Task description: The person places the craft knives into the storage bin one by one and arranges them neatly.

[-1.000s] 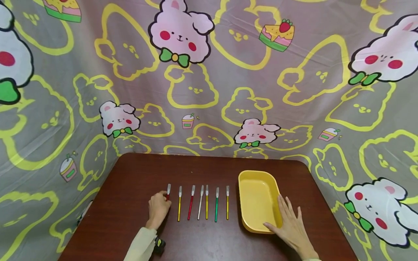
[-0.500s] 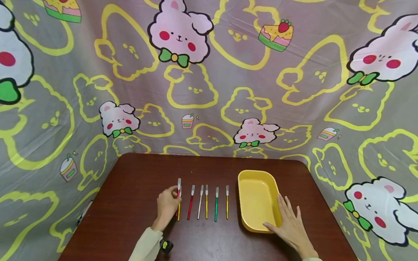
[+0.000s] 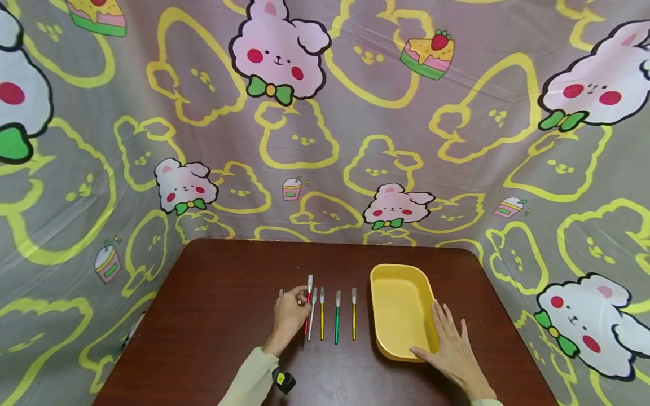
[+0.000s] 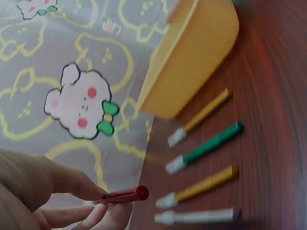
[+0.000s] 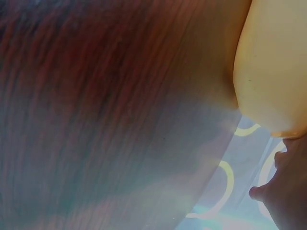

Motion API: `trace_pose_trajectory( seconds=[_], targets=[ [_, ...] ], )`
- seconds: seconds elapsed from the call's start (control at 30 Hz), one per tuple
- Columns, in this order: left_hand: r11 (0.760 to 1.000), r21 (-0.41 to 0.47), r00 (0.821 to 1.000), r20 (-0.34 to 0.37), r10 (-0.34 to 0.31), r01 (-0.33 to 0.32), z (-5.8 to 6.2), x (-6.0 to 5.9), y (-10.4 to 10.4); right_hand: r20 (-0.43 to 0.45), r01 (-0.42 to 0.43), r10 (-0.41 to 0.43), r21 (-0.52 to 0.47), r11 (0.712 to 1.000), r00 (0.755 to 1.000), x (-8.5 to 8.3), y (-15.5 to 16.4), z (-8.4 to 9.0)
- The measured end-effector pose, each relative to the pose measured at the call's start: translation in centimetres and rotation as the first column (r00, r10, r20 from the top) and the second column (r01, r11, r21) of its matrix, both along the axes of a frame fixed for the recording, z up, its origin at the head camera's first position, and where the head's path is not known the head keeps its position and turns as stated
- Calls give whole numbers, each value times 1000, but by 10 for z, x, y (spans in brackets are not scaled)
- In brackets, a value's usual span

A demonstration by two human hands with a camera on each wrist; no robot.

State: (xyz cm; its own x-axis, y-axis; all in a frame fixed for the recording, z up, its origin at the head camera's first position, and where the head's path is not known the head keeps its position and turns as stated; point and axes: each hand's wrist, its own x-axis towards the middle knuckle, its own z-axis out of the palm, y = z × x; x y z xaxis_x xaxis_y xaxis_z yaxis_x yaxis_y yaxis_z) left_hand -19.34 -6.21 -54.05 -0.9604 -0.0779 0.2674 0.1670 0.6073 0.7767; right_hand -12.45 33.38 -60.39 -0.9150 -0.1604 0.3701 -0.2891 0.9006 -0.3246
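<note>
Red craft knife (image 3: 307,304), silver-capped, pinched off the table, cap toward 12 o'clock, above the knife row's 9 o'clock end.

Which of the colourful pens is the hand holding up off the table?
The red pen with the silver cap, pinched in the left hand. The silver, yellow, green and gold pens lie flat on the brown table.

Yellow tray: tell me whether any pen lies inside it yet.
No: the yellow tray shows only its bare floor, and the red pen is in the left hand's fingers.
</note>
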Motion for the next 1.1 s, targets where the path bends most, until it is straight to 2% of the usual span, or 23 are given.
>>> trace_pose_trajectory(
  seconds=[0.23, 0.47, 0.57, 0.73, 0.9, 0.97, 1.1],
  targets=[
    [998, 52, 999, 22, -49, 47, 6, -1, 34, 4, -1, 1, 6, 1000, 1000, 1, 1, 0],
    [973, 207, 987, 101, -125, 102, 10, 2, 72, 3, 1, -1, -6, 1000, 1000, 2, 1, 0],
    [953, 281, 980, 130, -152, 110, 10, 1, 89, 8, 0, 0, -12, 1000, 1000, 2, 0, 1],
    [902, 416, 966, 164, -198, 114, 9, 1, 117, 8, 3, -3, -8, 1000, 1000, 0, -1, 2],
    [847, 523, 935, 242, -258, 99, 10, 2, 141, 3, 11, -11, 5, 1000, 1000, -1, -2, 1],
    [834, 544, 925, 263, -275, 93, 11, 2, 150, 6, 12, -12, 8, 1000, 1000, -1, -2, 1],
    [833, 545, 915, 282, -287, 94, 13, 4, 167, 12, 18, -18, 22, 1000, 1000, -1, -1, 1]
  ],
)
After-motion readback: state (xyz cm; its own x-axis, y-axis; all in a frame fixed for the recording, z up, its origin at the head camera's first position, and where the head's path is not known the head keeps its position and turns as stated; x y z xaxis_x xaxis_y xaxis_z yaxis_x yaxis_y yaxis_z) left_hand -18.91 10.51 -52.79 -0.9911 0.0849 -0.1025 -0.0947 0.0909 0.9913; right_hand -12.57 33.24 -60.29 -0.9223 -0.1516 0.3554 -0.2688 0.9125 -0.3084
